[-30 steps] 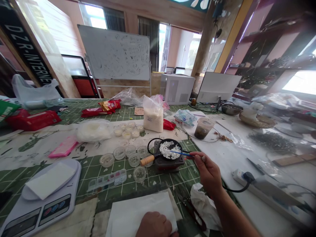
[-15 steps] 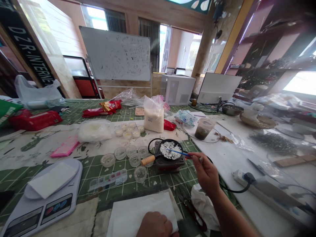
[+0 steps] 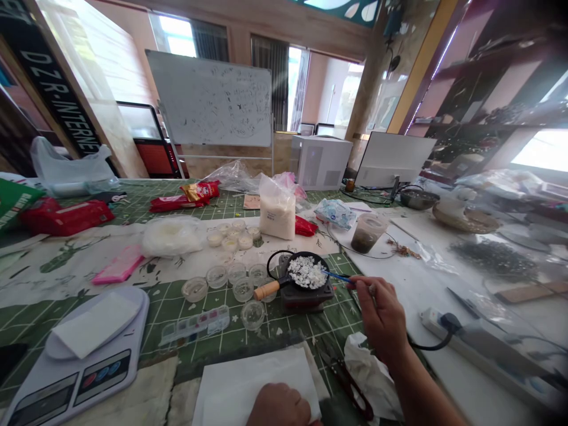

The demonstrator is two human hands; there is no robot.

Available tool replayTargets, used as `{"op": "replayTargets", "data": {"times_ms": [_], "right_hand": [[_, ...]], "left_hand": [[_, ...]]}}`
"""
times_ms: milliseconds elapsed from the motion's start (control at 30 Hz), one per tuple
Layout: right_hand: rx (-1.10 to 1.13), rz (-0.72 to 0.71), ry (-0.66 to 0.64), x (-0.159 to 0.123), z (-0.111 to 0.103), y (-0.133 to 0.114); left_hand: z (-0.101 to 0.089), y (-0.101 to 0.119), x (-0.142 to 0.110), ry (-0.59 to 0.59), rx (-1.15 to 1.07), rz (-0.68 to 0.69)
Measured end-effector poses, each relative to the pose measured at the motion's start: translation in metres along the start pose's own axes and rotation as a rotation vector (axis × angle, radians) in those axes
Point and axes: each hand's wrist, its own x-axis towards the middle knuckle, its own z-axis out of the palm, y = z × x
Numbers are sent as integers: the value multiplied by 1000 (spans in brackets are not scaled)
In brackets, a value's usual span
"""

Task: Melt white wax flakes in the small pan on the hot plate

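Note:
My right hand pinches a thin blue stick whose tip reaches the right side of a small black pan. White flakes or pellets fill the pan. Its wooden handle points left, and it sits on a small dark electric hotplate. At the bottom, my left hand rests curled into a fist on folded white paper; no object shows in it.
Clear round dishes stand left of the pan, above a compartment box. A kitchen scale lies far left. Scissors and crumpled tissue lie near my right forearm. Behind stand a bag of pale granules and a plastic cup.
My right hand has moved right and slightly down, drawing the blue stick's tip from the pan's middle toward its right rim. My left fist stays put.

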Motion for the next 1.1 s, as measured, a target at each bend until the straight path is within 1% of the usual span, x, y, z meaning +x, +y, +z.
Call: {"op": "replayTargets", "data": {"times_ms": [67, 100, 167, 233, 333, 400, 467, 500, 533, 567, 633, 700, 733, 800, 867, 900, 1000, 1033, 1100], "right_hand": [[60, -38, -67, -1, 1, -2], [106, -27, -87, -1, 1, -3], [194, 29, -109, -2, 0, -2], [230, 94, -134, -2, -2, 0], [209, 211, -112, -1, 0, 6], [212, 277, -59, -1, 7, 9], [234, 283, -53, -3, 15, 9], [250, 271, -72, -3, 18, 9], [267, 258, -95, -4, 21, 8], [283, 252, -107, -5, 22, 7], [292, 264, -78, -5, 21, 4], [275, 260, -17, -5, 18, 2], [267, 227, -5, -5, 17, 1], [256, 109, -57, -5, 17, 0], [226, 8, -120, -6, 19, 0], [204, 0, -123, -6, 19, 0], [188, 60, -57, -7, 18, 0], [210, 67, -63, -7, 16, 1], [245, 45, -118, -7, 14, 1]], "left_hand": [[3, -1, 0, 5, 11, 10], [6, -2, 0, 24, 10, 13], [12, -4, 1, 74, -1, 20], [17, -6, 1, 120, -17, 37], [22, -7, -1, 205, -54, 69], [21, -7, -4, 311, -101, 53], [17, -7, -7, 406, -157, 7], [14, -7, -8, 427, -182, -20], [11, -8, -9, 427, -201, -45], [7, -8, -9, 403, -215, -66], [1, -9, -8, 301, -226, -89], [-5, -8, -6, 166, -200, -89], [-7, -7, -5, 107, -174, -86], [-9, -6, -3, 30, -115, -71], [-8, -5, -2, 1, -87, -42], [-7, -5, -2, 2, -86, -29], [-6, -5, -2, 23, -104, 1], [-6, -5, -2, 28, -105, 5], [-8, -5, -2, 15, -90, 2]]}}
